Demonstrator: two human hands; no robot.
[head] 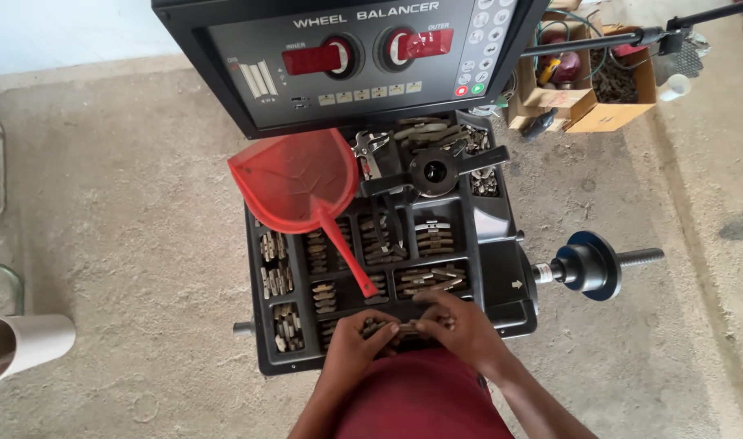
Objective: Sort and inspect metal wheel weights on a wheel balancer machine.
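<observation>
Left hand [357, 333] and right hand [461, 325] both curled around small dull grey metal weights [392, 329], fingers meeting at near edge of black compartmented plastic tray [501, 228]. Other compartments full of similar weights. Red plastic dustpan [298, 183] lies across tray's far left corner, handle slanting toward hands. Black threaded shaft with hub [591, 264] juts from tray's right edge.

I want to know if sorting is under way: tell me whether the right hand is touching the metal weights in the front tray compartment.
Touching. The head view shows the right hand with its fingers resting on the metal weights in the front compartment of the black tray.
</observation>
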